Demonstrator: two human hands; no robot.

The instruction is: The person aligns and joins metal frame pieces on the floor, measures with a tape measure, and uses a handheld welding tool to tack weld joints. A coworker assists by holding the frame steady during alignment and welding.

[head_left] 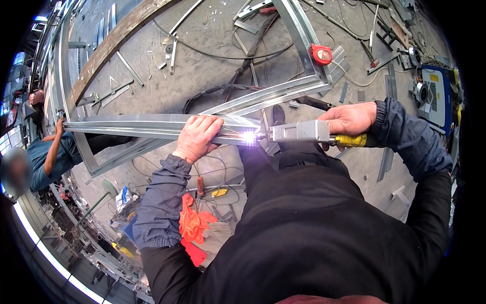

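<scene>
My right hand (348, 121) is closed round the back of a grey handheld welding gun (298, 133), where yellow tape wraps its cable end. The gun's nozzle points left at a long silvery metal profile (136, 123), and a bright violet-white glare hides the contact spot. Just left of that glare, my left hand (199, 136) grips the profile, fingers over its top. The bar runs left to a co-worker's hand (60, 126) at its far end. It is part of a larger metal frame (273, 96) that extends away from me.
A red tape measure (322, 54) rests on the frame's corner. Cables and metal offcuts litter the concrete floor. At the right stands a blue-sided machine (435, 99). Orange cloth (195, 223) and a screwdriver-like tool (200, 186) lie by my left forearm. A brown curved beam (119, 43) spans the upper left.
</scene>
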